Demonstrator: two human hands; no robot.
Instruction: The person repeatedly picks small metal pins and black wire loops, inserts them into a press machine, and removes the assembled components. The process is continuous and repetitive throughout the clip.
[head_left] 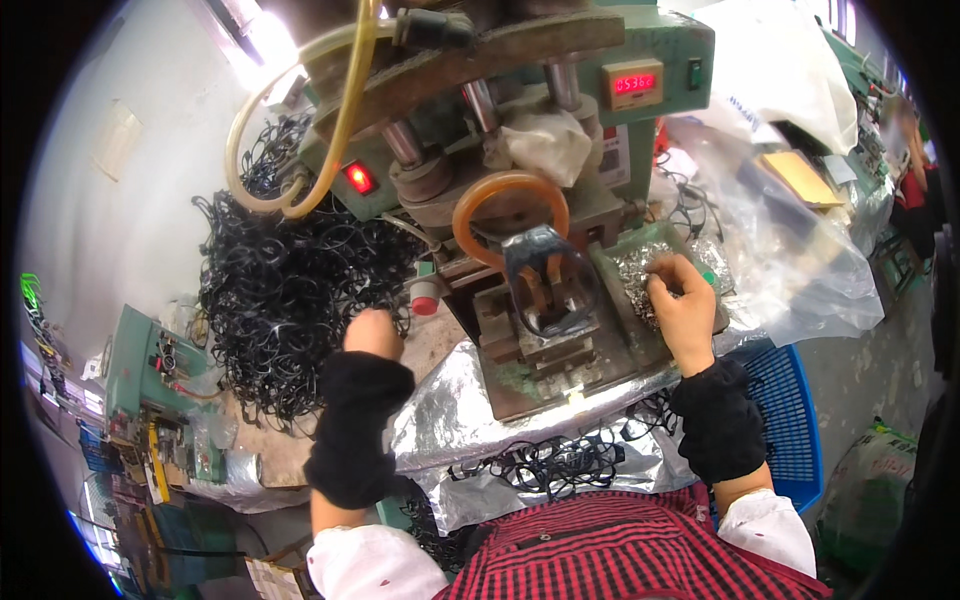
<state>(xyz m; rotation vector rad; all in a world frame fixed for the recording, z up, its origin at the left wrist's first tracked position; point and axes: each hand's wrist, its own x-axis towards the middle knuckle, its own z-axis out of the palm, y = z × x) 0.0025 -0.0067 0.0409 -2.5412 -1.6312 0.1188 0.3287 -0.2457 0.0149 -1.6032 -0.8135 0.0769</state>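
At the right of centre in the frame, the right hand (686, 308) is over the small metal parts (637, 290) in a green tray (638, 238), its thumb and forefinger bent close together at the tips; whether they grip a part, I cannot tell. Left of centre, the left hand (374, 334) is curled just beside the right edge of a large heap of black loops (290, 290); its fingertips are hidden, so I cannot tell whether they are apart or together. Between the hands, at the middle of the frame, a dark-tinted shield (548, 282) stands before the green press (690, 60). More black loops (550, 462) lie on silvery sheeting (435, 420) at lower centre.
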